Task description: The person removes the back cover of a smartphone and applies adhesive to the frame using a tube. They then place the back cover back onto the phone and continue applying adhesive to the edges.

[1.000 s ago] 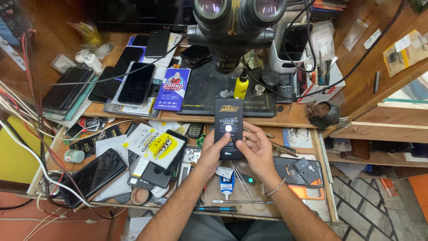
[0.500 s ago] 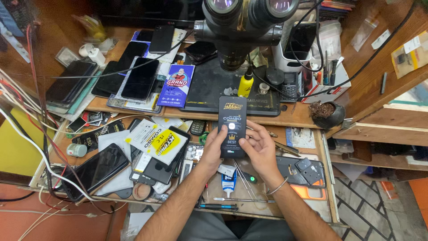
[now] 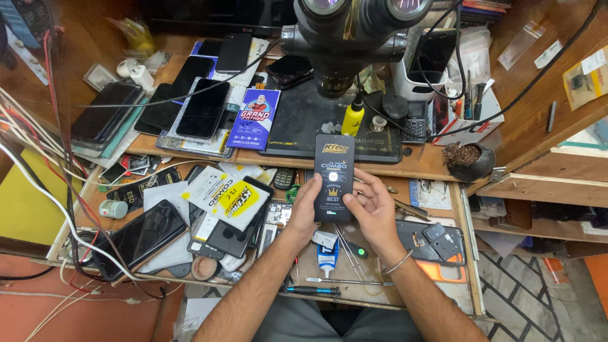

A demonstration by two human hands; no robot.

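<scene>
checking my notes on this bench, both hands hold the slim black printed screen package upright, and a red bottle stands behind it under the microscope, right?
Not quite: the head view shows the bottle is yellow with a black cap, not red. The rest holds: the left hand and right hand hold the slim black printed screen package upright, below the microscope.

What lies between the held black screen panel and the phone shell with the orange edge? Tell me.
In the head view, the right hand lies between the black screen panel and the phone shell, fingers on the panel's edge, with thin metal tweezers behind it.

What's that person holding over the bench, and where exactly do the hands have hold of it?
A flat black phone-shaped panel with a printed front. The left hand takes its lower left edge, the right hand its lower right edge; its upper half stands free.
</scene>
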